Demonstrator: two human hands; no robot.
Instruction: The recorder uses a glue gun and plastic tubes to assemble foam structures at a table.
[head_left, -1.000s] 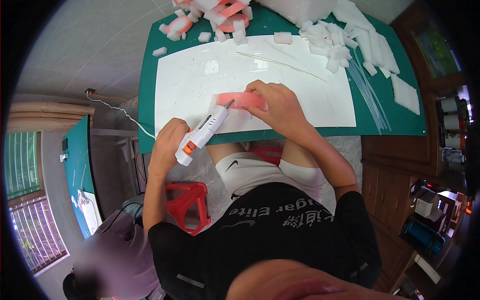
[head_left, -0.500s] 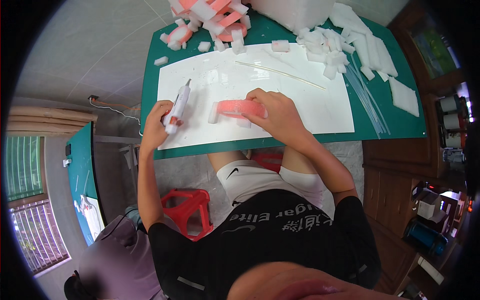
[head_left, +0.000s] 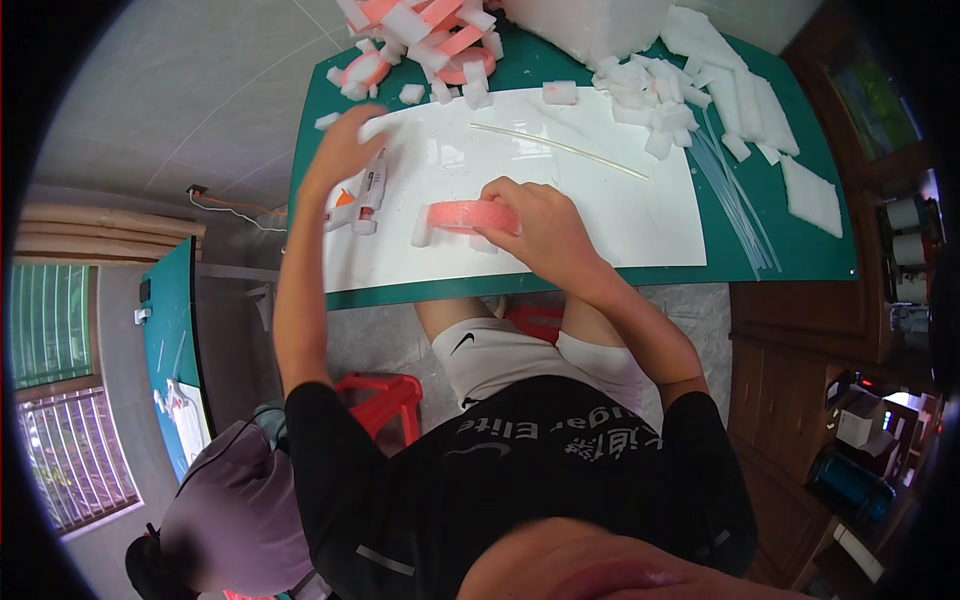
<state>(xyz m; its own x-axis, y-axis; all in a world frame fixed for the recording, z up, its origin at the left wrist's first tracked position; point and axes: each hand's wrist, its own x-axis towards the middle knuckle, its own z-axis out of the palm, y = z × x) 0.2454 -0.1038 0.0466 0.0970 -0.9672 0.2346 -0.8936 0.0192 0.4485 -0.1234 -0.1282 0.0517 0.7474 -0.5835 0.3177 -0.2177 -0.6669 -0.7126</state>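
Note:
My right hand is closed on the right end of a curved pink foam piece over the white board. A white foam block adjoins the pink piece's left end, and another white bit shows under it. At the board's left lies a white glue gun with an orange trigger, free of my fingers. Beyond it my left hand reaches over the board's far left corner, thumb and fingers apart. White shows in that gap; I cannot tell if it is board or foam. A small foam block lies beside this hand.
A heap of pink and white foam pieces stands at the back left. Cut white foam and larger sheets lie back right, near clear glue sticks. One long stick crosses the board. A person sits lower left.
My left hand has let go of the glue gun, which now lies on the board, and has moved away toward the far left. The pink foam in my right hand has barely shifted.

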